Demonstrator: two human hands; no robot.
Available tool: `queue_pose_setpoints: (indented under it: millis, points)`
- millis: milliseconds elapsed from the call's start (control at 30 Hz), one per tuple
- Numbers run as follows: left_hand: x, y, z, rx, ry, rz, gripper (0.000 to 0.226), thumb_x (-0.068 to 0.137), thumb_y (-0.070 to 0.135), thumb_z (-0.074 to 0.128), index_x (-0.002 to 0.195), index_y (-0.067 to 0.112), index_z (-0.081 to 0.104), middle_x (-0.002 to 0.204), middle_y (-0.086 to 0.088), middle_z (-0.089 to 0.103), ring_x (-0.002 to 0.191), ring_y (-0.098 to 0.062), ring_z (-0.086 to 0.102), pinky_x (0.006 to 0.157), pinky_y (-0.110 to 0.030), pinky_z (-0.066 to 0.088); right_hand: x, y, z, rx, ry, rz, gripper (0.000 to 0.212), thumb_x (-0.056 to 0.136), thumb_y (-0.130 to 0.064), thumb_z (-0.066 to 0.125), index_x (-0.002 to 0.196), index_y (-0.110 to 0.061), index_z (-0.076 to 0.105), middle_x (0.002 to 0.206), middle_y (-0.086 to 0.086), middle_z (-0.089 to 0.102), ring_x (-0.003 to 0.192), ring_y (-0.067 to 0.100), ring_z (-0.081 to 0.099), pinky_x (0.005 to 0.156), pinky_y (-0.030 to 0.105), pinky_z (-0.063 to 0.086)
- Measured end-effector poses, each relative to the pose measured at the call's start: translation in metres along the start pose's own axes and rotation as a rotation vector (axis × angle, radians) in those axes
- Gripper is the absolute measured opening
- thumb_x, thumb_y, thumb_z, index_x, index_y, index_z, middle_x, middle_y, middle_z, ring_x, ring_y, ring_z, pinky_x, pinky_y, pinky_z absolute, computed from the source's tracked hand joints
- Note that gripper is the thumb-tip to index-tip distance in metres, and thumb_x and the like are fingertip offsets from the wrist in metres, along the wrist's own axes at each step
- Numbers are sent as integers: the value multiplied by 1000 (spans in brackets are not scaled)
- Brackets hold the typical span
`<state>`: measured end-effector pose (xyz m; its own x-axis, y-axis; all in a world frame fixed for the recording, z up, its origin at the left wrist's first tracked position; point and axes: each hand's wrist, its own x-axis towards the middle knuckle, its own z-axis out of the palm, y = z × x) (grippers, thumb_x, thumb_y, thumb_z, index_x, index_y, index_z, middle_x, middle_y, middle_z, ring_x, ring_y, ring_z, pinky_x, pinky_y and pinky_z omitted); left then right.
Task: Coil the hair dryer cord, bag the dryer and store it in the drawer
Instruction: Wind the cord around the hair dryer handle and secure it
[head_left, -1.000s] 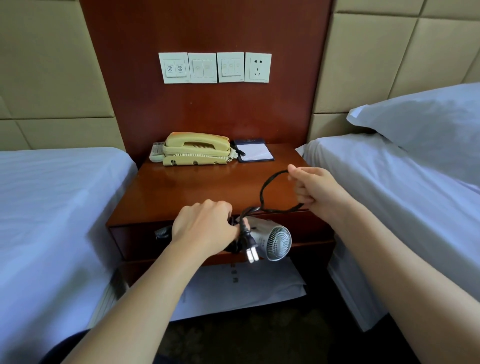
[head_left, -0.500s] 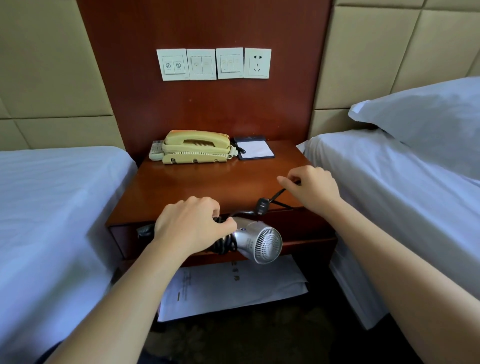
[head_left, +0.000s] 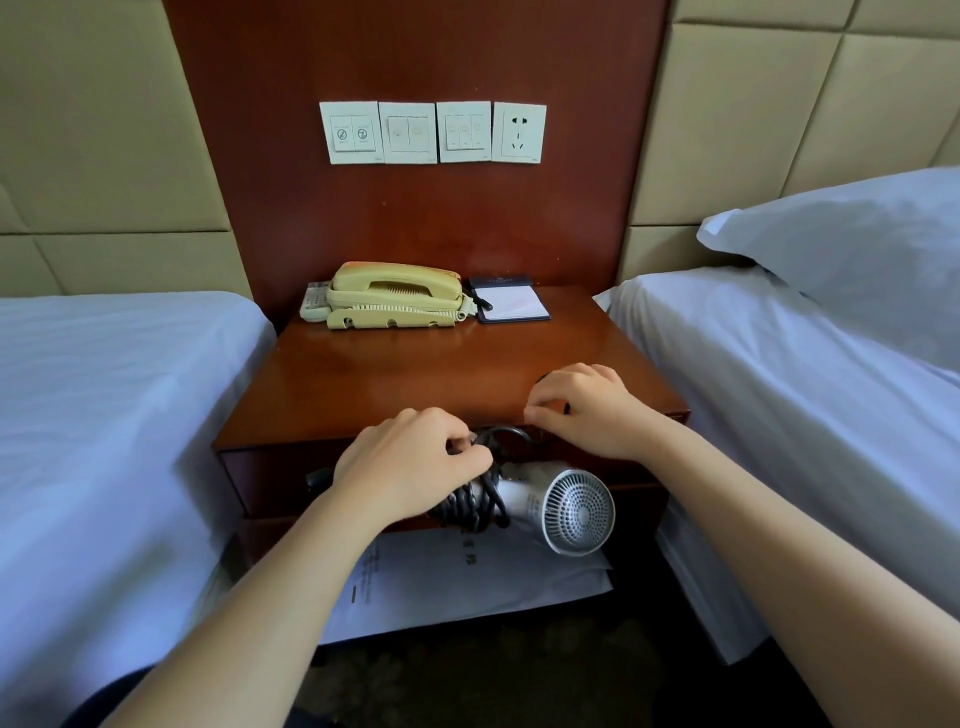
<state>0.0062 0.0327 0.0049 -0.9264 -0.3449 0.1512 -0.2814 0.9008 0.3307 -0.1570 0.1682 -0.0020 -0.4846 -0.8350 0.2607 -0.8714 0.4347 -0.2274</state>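
A silver hair dryer (head_left: 563, 506) hangs in front of the wooden nightstand (head_left: 405, 374), its round grille facing me. Black cord (head_left: 475, 501) is wound in several turns around its body. My left hand (head_left: 410, 467) is closed over the dryer and the coils, hiding the handle. My right hand (head_left: 582, 408) pinches the last stretch of cord at the nightstand's front edge; a short loop arcs between the two hands. The drawer front (head_left: 270, 483) lies behind the dryer. A white bag (head_left: 462, 582) with printed text lies below on the floor.
A beige telephone (head_left: 392, 296) and a notepad (head_left: 511, 306) sit at the back of the nightstand. Wall switches and a socket (head_left: 518, 132) are above. White-sheeted beds flank both sides, the left bed (head_left: 104, 415) and the right bed (head_left: 805, 395) with a pillow (head_left: 852, 244).
My right hand has come down and inward from a raised wide loop to the nightstand edge. The loose cord has shortened into more turns on the dryer, and the plug has gone out of sight.
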Motion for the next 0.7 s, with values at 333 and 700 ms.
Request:
queue_pose_setpoints:
  millis: [333,700]
  points:
    - [2,-4,-3,-126,-15,9,35,81,41,47,49,28,43,38,5,35,48,-18,36,55,-30,30,-10,-15,-15,544,-142,-103,25,87,-28,63,71,-9,62,63,2,56,58,5,47,59,20,38]
    - [7,-17,-3,-562,-180,78,41,82,25,57,48,13,36,43,6,25,37,-10,22,43,-22,21,-10,24,-30,348,-72,11,28,83,-31,68,60,-17,58,53,-10,50,51,2,44,54,22,38]
